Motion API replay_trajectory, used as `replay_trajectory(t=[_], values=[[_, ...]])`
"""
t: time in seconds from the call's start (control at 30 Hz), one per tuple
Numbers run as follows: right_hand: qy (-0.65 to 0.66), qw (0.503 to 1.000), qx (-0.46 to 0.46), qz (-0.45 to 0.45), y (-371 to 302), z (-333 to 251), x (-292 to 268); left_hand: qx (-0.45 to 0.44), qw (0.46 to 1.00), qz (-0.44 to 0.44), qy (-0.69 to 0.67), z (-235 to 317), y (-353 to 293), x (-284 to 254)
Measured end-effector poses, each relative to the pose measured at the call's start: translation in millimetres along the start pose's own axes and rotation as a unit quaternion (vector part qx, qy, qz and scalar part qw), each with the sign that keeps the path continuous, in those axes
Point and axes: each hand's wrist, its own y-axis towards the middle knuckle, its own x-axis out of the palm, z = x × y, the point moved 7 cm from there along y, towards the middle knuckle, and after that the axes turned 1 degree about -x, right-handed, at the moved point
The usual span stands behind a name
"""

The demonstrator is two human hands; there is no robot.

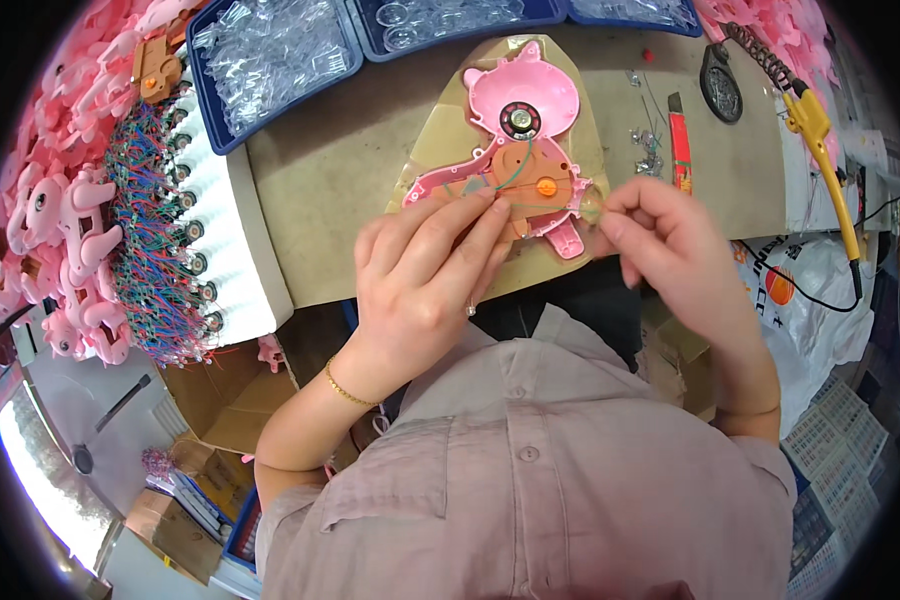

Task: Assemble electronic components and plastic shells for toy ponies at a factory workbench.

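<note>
A pink animal-shaped toy shell half (567, 240) lies open side up on a tan board (425, 150). A round speaker (520, 120) sits in its head, and an orange gearbox (518, 165) lies in its body. From the speaker a green wire (526, 160) curves down to the fingertips of my left hand (420, 255), which are pressed together over the gearbox and hide part of it. My right hand (665, 235) pinches at the shell's right end, beside a small translucent greenish piece (591, 205). What exactly its fingers grip is too small to tell.
Blue trays (355, 45) of clear plastic parts line the back. To the left are wired speakers (192, 230) on white foam and piled pink shells (90, 220). A red cutter knife (680, 150), a black oval object (720, 85) and a yellow soldering iron (820, 135) are on the right.
</note>
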Motion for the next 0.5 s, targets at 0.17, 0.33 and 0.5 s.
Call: replay_trajectory(t=[0.17, 0.33, 0.5], values=[[-0.429, 0.818, -0.369, 0.106, -27.3, 2.7, 12.6, -0.006, 0.999, 0.027, 0.032, 1.7, -0.3, -1.1], [-0.384, 0.84, -0.372, 0.09, -36.2, 22.3, 21.2, 0.029, 0.999, 0.012, 0.007, 3.6, 6.7, -0.5], [-0.235, 0.944, -0.231, 0.036, -25.5, 16.2, 1.3, 0.061, 0.998, -0.017, 0.016, 8.4, 17.5, -1.5]])
